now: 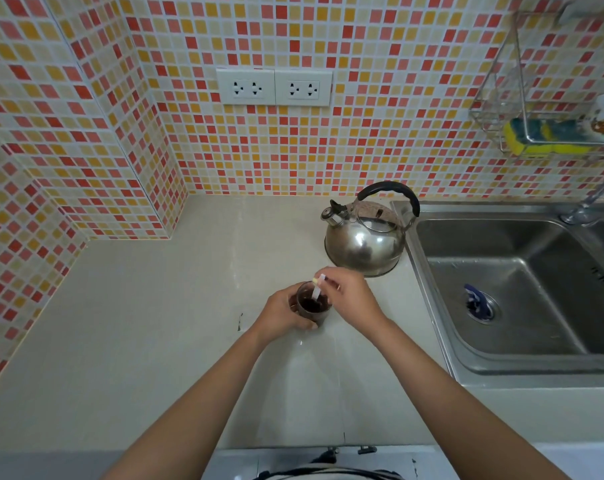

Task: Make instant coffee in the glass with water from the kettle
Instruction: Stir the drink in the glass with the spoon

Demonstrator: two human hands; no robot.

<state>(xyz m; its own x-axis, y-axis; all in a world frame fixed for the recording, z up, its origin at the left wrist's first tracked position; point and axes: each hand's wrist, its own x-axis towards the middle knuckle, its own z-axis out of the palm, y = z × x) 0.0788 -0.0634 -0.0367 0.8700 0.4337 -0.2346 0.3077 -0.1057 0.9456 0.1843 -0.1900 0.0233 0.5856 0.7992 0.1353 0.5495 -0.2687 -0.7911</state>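
A small clear glass [312, 308] stands on the pale countertop [155, 341], filled with dark coffee. My left hand [281, 315] wraps around its left side. My right hand [350, 296] hovers just over the glass and pinches a thin whitish stick or sachet [318, 289], whose lower end dips into the liquid. A steel whistling kettle [366, 237] with a black handle sits upright behind the glass, beside the sink, its spout pointing left.
A stainless sink [522, 292] lies to the right, with a blue cloth by its drain and a faucet [591, 199] at the back. A wire rack [543, 133] with a yellow sponge hangs on the tiled wall. Two sockets [274, 87] sit above the counter.
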